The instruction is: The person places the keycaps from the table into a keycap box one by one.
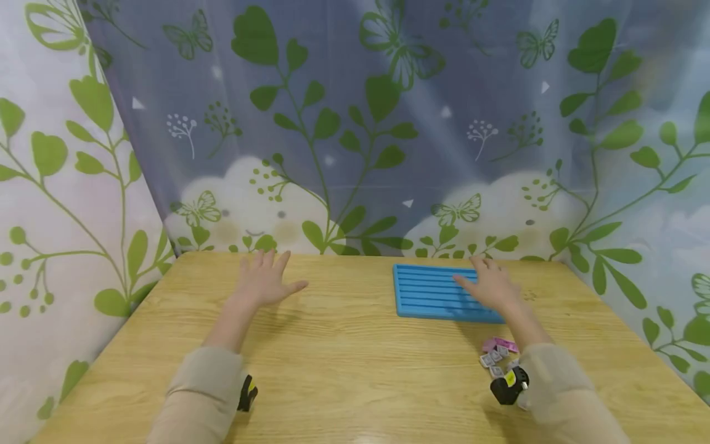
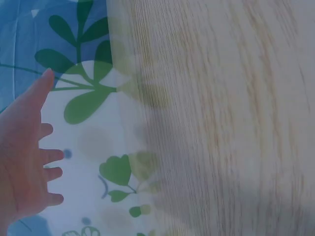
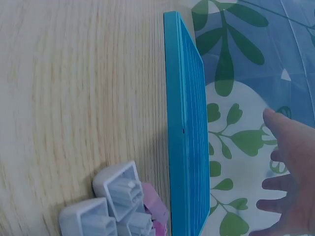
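Observation:
My left hand (image 1: 262, 282) hovers over the back left of the table, fingers spread, holding nothing. In the left wrist view the same hand (image 2: 24, 152) shows its thumb raised apart from the fingers. My right hand (image 1: 492, 285) is held above the right part of a blue ridged tray (image 1: 421, 291), fingers extended and nothing in them. Seen from the right wrist, that hand (image 3: 293, 177) is apart from the tray (image 3: 176, 123). Small pale grey keycaps (image 1: 493, 356) lie in a loose pile in front of the tray, partly hidden by the wrist camera, with pink pieces (image 1: 503, 344) beside them.
A wood-grain table (image 1: 333, 357) spreads under both arms. Behind it hangs a curtain (image 1: 344, 123) printed with leaves, butterflies and clouds, meeting the table's back edge. Black wrist cameras (image 1: 509, 386) sit at both sleeves.

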`<move>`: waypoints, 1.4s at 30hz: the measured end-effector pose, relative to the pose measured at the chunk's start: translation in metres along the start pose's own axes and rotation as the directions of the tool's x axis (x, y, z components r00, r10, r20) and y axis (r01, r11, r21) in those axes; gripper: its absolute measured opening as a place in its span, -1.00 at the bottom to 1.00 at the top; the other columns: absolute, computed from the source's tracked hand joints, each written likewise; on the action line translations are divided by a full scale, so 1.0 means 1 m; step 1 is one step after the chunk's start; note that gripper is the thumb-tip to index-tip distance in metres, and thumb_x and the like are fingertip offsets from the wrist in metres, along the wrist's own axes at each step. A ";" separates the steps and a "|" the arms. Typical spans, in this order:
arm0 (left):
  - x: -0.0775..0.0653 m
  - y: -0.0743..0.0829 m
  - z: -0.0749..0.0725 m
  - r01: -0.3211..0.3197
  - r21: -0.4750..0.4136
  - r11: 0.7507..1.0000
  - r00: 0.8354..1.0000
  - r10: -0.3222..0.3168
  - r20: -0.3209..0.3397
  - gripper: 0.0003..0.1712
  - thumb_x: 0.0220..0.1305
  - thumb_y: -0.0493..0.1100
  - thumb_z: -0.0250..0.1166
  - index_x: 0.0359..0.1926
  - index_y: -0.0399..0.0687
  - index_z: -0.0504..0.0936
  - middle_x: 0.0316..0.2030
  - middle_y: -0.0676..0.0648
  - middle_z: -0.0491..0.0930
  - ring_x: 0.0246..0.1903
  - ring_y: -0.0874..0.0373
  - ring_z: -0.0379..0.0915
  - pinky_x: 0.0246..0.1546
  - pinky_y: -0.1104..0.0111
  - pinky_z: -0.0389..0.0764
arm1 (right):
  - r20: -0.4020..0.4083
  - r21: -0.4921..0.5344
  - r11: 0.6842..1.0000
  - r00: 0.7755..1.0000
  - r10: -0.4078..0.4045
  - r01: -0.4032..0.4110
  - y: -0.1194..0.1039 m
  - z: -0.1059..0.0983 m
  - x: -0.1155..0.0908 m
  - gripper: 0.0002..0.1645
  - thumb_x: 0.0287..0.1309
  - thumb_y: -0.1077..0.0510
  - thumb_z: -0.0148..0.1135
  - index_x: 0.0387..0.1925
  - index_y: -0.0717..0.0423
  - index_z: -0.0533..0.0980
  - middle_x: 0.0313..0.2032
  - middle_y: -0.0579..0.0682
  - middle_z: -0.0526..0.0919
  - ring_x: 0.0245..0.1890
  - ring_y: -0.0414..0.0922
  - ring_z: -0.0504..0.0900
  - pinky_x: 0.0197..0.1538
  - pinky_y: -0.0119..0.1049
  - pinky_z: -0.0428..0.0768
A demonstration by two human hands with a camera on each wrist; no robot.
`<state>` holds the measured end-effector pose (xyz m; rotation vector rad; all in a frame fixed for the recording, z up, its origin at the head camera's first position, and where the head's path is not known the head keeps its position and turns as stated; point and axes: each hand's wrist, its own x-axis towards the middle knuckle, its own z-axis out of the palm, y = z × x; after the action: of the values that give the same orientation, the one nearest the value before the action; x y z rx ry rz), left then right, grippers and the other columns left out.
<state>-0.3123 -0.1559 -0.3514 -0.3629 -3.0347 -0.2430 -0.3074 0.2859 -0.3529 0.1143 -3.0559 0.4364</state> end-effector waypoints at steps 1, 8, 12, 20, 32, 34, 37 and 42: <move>0.002 0.002 0.000 -0.009 0.006 1.000 1.000 0.009 -0.019 -0.06 0.22 0.37 -0.01 0.40 -0.16 0.07 0.32 -0.37 0.06 0.30 -0.33 -0.13 0.21 -0.22 -0.23 | -0.021 0.005 1.000 1.000 -0.005 0.005 0.001 -0.001 0.000 -0.03 0.23 -0.34 -0.12 0.38 0.27 -0.02 0.29 0.45 0.00 0.22 0.45 0.02 -0.01 0.46 0.14; 0.013 0.011 0.003 -0.052 -0.009 0.999 0.993 0.050 -0.107 -0.43 0.24 0.09 0.17 0.03 -0.32 0.49 -0.10 -0.26 0.54 -0.12 -0.16 0.46 -0.09 0.05 0.45 | -0.131 0.031 0.999 0.991 -0.026 0.030 0.015 -0.014 0.000 -0.44 0.26 0.09 0.03 0.09 0.50 0.34 -0.05 0.45 0.48 -0.10 0.31 0.48 -0.10 0.13 0.46; 0.019 0.019 0.005 -0.052 -0.043 0.998 0.996 0.049 -0.074 -0.56 0.22 0.04 0.20 -0.17 -0.30 0.53 -0.29 -0.16 0.55 -0.32 -0.03 0.49 -0.29 0.18 0.52 | -0.115 0.035 0.999 0.993 -0.006 0.010 0.025 -0.019 -0.002 -0.54 0.23 0.14 0.04 0.00 0.48 0.42 -0.17 0.38 0.56 -0.21 0.23 0.55 -0.23 0.05 0.51; 0.033 0.055 0.010 -0.094 -0.112 0.989 0.996 0.094 -0.006 -0.67 0.19 0.04 0.23 -0.36 -0.18 0.53 -0.43 -0.04 0.53 -0.45 0.09 0.44 -0.42 0.24 0.50 | -0.035 -0.007 0.998 0.998 0.057 -0.057 0.044 -0.027 -0.002 -0.52 0.21 0.14 0.00 0.03 0.45 0.39 -0.06 0.42 0.50 -0.07 0.31 0.47 -0.12 0.14 0.45; 0.047 0.119 0.032 -0.125 -0.234 0.964 0.989 0.140 0.049 -0.46 0.13 0.05 0.30 0.00 -0.26 0.54 -0.03 -0.18 0.56 -0.02 -0.07 0.46 -0.03 0.17 0.46 | 0.109 -0.032 0.999 0.993 0.035 -0.032 0.059 -0.014 -0.002 -0.40 0.18 0.09 0.12 0.12 0.46 0.32 0.07 0.43 0.40 0.04 0.37 0.37 0.00 0.21 0.36; 0.049 0.129 0.038 -0.133 -0.282 0.950 0.987 0.153 0.048 -0.52 0.15 -0.05 0.30 0.00 -0.28 0.54 -0.02 -0.19 0.55 0.02 -0.08 0.43 0.02 0.18 0.43 | 0.133 -0.024 1.000 0.991 0.023 -0.020 0.058 -0.012 -0.003 -0.39 0.18 0.09 0.13 0.12 0.48 0.31 0.08 0.44 0.39 0.05 0.37 0.36 0.02 0.21 0.35; 0.050 0.144 0.045 -0.158 -0.321 0.934 0.981 0.186 0.058 -0.58 0.15 -0.17 0.28 -0.01 -0.32 0.54 -0.02 -0.21 0.54 0.06 -0.09 0.40 0.05 0.18 0.41 | 0.177 -0.037 0.999 0.984 0.027 -0.020 0.056 -0.011 -0.006 -0.37 0.17 0.09 0.13 0.12 0.50 0.30 0.09 0.46 0.37 0.08 0.38 0.33 0.06 0.22 0.31; 0.051 0.166 0.055 -0.193 -0.294 0.936 0.966 0.234 0.111 -0.51 0.12 -0.14 0.30 0.05 -0.29 0.51 0.02 -0.19 0.51 0.08 -0.06 0.38 0.07 0.21 0.39 | 0.263 -0.083 0.996 0.964 0.042 -0.021 0.053 -0.009 -0.006 -0.33 0.14 0.08 0.16 0.13 0.51 0.28 0.10 0.47 0.34 0.11 0.38 0.29 0.10 0.21 0.27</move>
<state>-0.3251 0.0239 -0.3762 -0.7578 -3.0658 -0.6630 -0.3052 0.3396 -0.3593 0.1299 -3.3373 0.3241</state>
